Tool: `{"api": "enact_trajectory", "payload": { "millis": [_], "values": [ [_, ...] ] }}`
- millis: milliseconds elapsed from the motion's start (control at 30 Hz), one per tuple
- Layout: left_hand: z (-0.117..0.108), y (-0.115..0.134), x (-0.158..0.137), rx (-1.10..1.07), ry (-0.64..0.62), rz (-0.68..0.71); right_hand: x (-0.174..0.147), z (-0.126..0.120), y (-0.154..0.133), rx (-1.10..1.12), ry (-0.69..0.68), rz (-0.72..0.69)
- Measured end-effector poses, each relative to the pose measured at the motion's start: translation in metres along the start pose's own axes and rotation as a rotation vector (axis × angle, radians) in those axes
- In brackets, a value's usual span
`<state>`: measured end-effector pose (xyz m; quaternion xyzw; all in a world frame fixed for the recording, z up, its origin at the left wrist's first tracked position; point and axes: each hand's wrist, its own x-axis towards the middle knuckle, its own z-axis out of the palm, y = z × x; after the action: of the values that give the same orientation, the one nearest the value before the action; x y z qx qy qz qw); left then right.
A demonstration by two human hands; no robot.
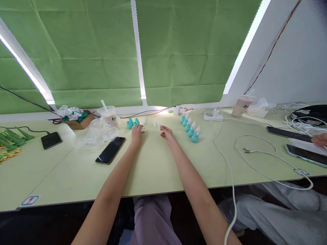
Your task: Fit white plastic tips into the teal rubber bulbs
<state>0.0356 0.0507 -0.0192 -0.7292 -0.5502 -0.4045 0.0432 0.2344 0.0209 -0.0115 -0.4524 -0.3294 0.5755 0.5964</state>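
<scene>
My left hand (137,133) rests low over the table beside a small cluster of teal rubber bulbs (129,125). Its thumb and forefinger are apart, close to some small clear pieces (143,126). Across from it, my right hand (166,132) has its fingers drawn together at a tiny clear plastic piece (159,126), too small to make out well. Another small whitish piece (154,124) lies between the hands. To the right stands a slanting row of several teal bulbs with white nozzles (191,132), upright.
A black phone (110,150), a plastic bag (93,134), a drink cup (109,116) and a cardboard box (80,121) are on the left. To the right are a power strip (213,117), white cables (224,156), another cup (241,106) and another person's hand (320,139) by phones.
</scene>
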Motion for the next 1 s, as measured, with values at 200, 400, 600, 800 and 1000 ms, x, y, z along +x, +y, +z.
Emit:
{"api": "enact_trajectory", "payload": {
  "millis": [200, 400, 600, 800, 1000],
  "values": [
    [-0.02, 0.007, -0.01, -0.221, -0.13, -0.064, -0.003, 0.001, 0.0, -0.03, -0.047, -0.034],
    [-0.034, 0.019, -0.03, -0.407, -0.253, -0.074, -0.013, 0.005, 0.002, -0.212, -0.178, -0.086],
    [-0.023, 0.016, -0.032, -0.552, -0.273, -0.228, -0.017, 0.008, 0.006, -0.36, -0.301, -0.133],
    [-0.023, 0.012, -0.031, -0.453, -0.348, -0.179, -0.014, 0.009, 0.01, -0.436, -0.308, -0.151],
    [-0.02, 0.009, -0.033, -0.502, -0.387, -0.213, -0.01, 0.0, 0.007, -0.858, -0.062, -0.286]
  ]
}}
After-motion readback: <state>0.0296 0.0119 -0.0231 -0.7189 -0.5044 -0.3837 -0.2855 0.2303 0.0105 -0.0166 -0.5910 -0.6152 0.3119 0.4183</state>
